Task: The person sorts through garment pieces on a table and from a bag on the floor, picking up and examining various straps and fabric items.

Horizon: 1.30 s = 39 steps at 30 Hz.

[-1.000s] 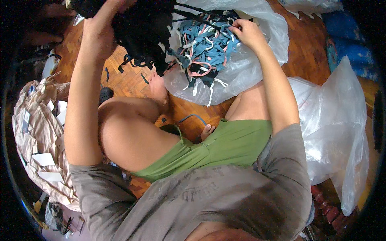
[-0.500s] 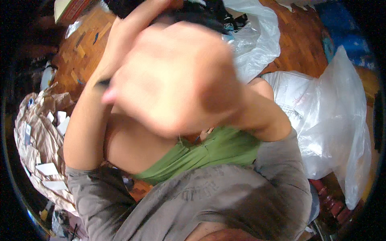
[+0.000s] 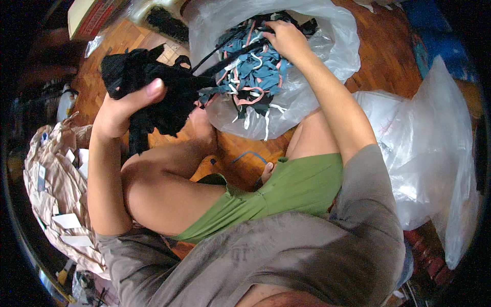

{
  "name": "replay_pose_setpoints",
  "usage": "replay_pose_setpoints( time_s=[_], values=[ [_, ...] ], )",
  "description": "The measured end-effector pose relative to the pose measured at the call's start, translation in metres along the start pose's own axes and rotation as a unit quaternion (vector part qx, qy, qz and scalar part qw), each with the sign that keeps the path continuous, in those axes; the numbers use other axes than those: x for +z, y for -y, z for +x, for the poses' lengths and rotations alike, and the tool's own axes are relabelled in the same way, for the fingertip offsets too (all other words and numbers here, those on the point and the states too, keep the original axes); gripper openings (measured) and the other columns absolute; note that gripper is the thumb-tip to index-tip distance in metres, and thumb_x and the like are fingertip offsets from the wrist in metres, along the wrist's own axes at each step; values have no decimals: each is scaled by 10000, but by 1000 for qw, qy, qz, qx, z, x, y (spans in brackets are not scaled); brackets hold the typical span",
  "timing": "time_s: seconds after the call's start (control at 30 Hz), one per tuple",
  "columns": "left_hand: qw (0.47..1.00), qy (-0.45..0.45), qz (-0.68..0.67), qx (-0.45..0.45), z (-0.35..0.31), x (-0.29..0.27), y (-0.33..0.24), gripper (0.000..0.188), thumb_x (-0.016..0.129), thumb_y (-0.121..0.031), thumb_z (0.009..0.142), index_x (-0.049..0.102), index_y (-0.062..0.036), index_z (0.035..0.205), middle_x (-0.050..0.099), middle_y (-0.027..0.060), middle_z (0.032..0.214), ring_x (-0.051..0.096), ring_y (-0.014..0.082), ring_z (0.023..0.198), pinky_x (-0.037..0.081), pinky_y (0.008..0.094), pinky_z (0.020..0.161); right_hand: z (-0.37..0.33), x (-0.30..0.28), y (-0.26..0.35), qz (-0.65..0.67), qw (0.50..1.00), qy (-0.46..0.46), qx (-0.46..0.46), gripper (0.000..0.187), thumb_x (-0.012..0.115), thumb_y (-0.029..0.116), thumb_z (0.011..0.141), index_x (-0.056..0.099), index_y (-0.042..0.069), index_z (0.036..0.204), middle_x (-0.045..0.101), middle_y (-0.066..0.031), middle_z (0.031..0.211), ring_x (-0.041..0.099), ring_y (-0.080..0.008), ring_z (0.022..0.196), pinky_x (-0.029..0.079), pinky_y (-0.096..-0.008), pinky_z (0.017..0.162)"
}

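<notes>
My left hand [image 3: 128, 105] is closed around a bulky bunch of black fabric scraps [image 3: 166, 100], its thumb lying over the front. Black strips [image 3: 232, 60] run from that bunch toward my right hand [image 3: 287, 42], which reaches over the open mouth of a clear plastic bag [image 3: 342, 38]. The fingers of my right hand are pinched on the far end of the strips. Beneath them, inside the bag, lies a tangled heap of blue, pink, white and black cloth scraps [image 3: 258, 71]. Some white ends dangle toward the bag's near rim.
Crumpled brown paper [image 3: 53, 189] with white cards on it lies at my left. Another large clear plastic bag [image 3: 394, 148] stands at my right. A box [image 3: 94, 18] sits at the far left. My bent legs flank a patch of wooden floor [image 3: 238, 146].
My right hand, blurred close to the camera before, is now down over the bag, holding the strips. My left hand has come nearer with the black bunch, and the scrap heap shows.
</notes>
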State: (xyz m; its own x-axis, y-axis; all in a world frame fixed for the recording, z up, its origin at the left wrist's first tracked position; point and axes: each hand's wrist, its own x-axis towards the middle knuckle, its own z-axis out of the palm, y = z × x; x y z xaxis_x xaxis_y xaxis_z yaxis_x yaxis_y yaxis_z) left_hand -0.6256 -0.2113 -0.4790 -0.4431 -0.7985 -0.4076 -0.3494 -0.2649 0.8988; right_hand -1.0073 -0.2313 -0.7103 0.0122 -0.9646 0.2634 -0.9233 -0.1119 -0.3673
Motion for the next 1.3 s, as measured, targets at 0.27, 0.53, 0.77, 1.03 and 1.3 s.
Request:
replay_pose_setpoints(
  time_s=[0.27,0.53,0.77,1.03,1.3],
  values=[
    [998,-65,8,5,-2,10,-6,451,739,-479,942,688,-42,1045,669,5,909,622,114,816,522,276,740,-8,-94,97,5,1000,19,11,223,692,381,922,784,198,1009,726,-62,970,714,-312,979,583,-460,783],
    [951,208,217,-66,40,10,19,387,643,-339,990,686,-9,1189,680,42,1058,616,135,1010,493,310,918,-61,-157,283,35,958,-79,-274,143,658,231,780,675,121,870,567,14,801,615,-159,732,493,-326,568],
    [991,113,-53,46,16,-20,-3,307,758,-196,952,702,-14,1193,721,41,1134,667,141,1080,511,302,989,-43,-104,155,410,904,-23,-119,142,743,221,896,770,87,935,729,-96,848,709,-269,748,566,-343,684],
    [994,60,-10,94,16,-6,-7,300,778,-184,941,708,-41,1195,708,11,1123,659,108,1049,515,270,947,37,25,-23,-34,993,97,60,354,652,345,965,735,76,1179,728,-168,1172,675,-381,1113,533,-464,960],
    [995,51,22,78,22,-3,-2,319,724,-223,983,688,-38,1241,715,12,1121,659,108,1039,525,281,921,58,-10,-16,-36,985,164,33,341,621,318,965,732,61,1161,719,-214,1157,671,-394,1109,520,-480,984]
  ],
)
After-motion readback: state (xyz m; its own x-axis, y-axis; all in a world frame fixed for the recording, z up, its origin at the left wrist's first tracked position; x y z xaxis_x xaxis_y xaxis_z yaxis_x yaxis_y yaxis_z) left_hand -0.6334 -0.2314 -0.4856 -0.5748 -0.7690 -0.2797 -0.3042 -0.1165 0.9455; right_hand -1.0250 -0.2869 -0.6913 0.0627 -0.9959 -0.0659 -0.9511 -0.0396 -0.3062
